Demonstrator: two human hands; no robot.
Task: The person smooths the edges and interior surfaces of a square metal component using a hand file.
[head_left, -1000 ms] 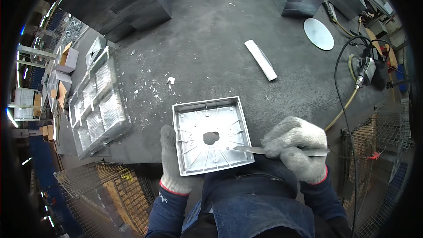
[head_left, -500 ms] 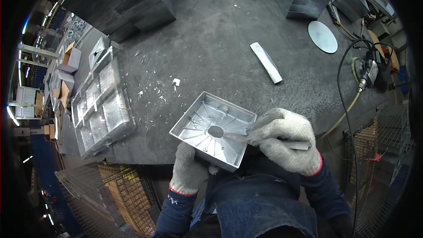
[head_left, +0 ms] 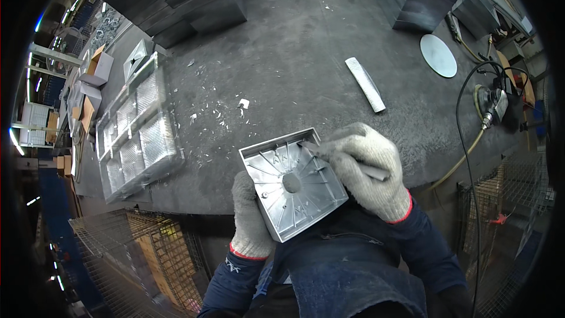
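A shallow square cast-metal box (head_left: 309,197) with radiating ribs and a round hole in its floor is held tilted near the table's front edge, its inside facing up. My left hand (head_left: 249,218), in a whitish knit glove, grips it along its left side; the fingers beneath are hidden. In my gloved right hand (head_left: 372,162) is a flat grey metal tool (head_left: 375,172). One end sticks out behind the fist, and the thin other end reaches the box's far inside corner. I cannot tell whether that is a file or a scraper.
A wrapped silvery frame-like piece (head_left: 141,132) lies left. Beyond my right hand are a white rolled strip (head_left: 365,85), a pale disc (head_left: 438,56) and a hose-fed sander (head_left: 491,103). Dark stacks (head_left: 176,3) stand at the back; shavings litter the dark tabletop (head_left: 282,82).
The box has been turned in my left hand. The tool's tip has moved from near the centre hole to the far corner, with my right hand shifted slightly away from me.
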